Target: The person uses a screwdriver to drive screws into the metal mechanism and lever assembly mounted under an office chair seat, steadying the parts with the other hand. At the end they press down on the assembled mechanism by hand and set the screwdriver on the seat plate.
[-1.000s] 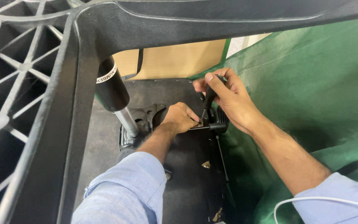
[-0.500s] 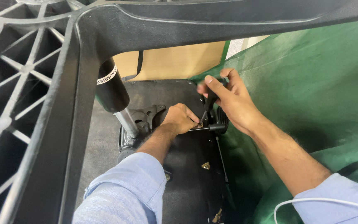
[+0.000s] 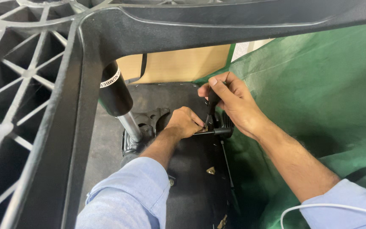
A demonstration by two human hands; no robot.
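Observation:
An upturned office chair lies before me, its black seat underside facing up. My left hand presses on a small metal part beside the black lever rod of the seat mechanism. My right hand grips a black tool handle that stands upright, with its tip at the spot by my left fingers. The gas-lift cylinder with its shiny piston rises from the mechanism at the left.
The black ribbed chair base fills the left and top of the view, close to the camera. Green cloth covers the right side. A tan board stands at the back. A white cable crosses my right sleeve.
My right hand has lifted slightly and shifted its grip higher on the tool handle. The left hand has stayed on the metal part.

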